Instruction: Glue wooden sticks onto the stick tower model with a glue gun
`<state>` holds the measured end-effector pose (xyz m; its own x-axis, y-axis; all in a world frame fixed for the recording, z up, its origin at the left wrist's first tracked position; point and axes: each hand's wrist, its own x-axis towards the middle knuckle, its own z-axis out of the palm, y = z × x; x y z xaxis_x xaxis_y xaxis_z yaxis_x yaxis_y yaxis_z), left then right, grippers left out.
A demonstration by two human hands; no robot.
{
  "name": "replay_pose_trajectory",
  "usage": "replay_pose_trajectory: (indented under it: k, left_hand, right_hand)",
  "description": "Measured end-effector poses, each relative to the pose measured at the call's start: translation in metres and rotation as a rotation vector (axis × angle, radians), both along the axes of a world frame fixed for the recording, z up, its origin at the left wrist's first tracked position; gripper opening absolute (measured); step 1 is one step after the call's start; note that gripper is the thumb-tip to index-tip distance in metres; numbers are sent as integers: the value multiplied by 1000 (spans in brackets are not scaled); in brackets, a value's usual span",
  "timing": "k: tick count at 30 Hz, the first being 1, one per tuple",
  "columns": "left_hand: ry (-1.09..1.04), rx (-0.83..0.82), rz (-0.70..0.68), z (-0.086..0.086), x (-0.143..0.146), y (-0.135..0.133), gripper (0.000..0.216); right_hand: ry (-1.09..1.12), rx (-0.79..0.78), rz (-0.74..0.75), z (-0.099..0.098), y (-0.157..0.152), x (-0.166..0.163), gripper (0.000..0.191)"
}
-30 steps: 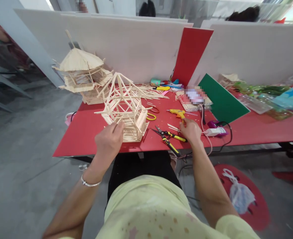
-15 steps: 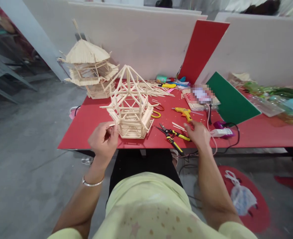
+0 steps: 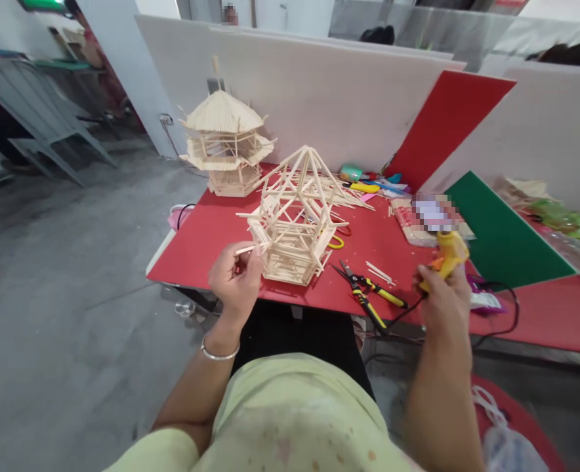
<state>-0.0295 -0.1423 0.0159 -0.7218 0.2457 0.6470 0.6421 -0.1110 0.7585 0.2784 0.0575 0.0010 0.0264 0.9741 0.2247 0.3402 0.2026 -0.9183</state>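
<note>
Between the thumb and fingers of my left hand (image 3: 238, 275) is a short wooden stick (image 3: 245, 250), close against the left side of an open stick-built pavilion model (image 3: 297, 229). I cannot tell whether the stick touches the model. My right hand (image 3: 445, 288) is closed round the handle of a yellow hot glue gun (image 3: 451, 252), held up over the right part of the table. Black-and-yellow snips (image 3: 369, 295) lie with their blades apart between the model and my right hand. A few loose sticks (image 3: 380, 272) rest just beyond them.
A roofed pavilion model (image 3: 226, 144) stands at the back left of the red table (image 3: 196, 255). Behind the open frame lie a pile of sticks (image 3: 353, 193) and a yellow cutter (image 3: 365, 187). A green board (image 3: 506, 229) leans at the right.
My right hand has taken hold of the glue gun and lifted it off the table, towards the right. My left hand stays by the model. The camera view has shifted.
</note>
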Motion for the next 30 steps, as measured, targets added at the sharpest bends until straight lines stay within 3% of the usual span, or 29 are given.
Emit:
replay_pose_trajectory:
  k: [3,6,9,12,14,22,30]
  left_hand:
    - [-62,72,22,-4,4,1,21]
    - [-75,88,51,-8,6,2,17]
    - [-50,96,55,-9,6,4,15]
    - [-72,112,12,-10,6,8,12]
    - [-87,119,-27,-12,7,12,10]
    - [-65,63,-7,-23,9,15,12]
    - [-118,76,-29,-26,8,12,14]
  right_hand:
    - [338,-54,304,14,-57,-16,33]
    - [154,20,387,30,-103,-46,22]
    - [-174,309,367,41,-125,-79,16]
    - [-403,633,278,48,-128,-107,12]
    - [-468,714,241,50,-128,-121,16]
    - [-604,729,202,39,-131,-136,27]
    - [-638,739,187,32,-130,-136,26]
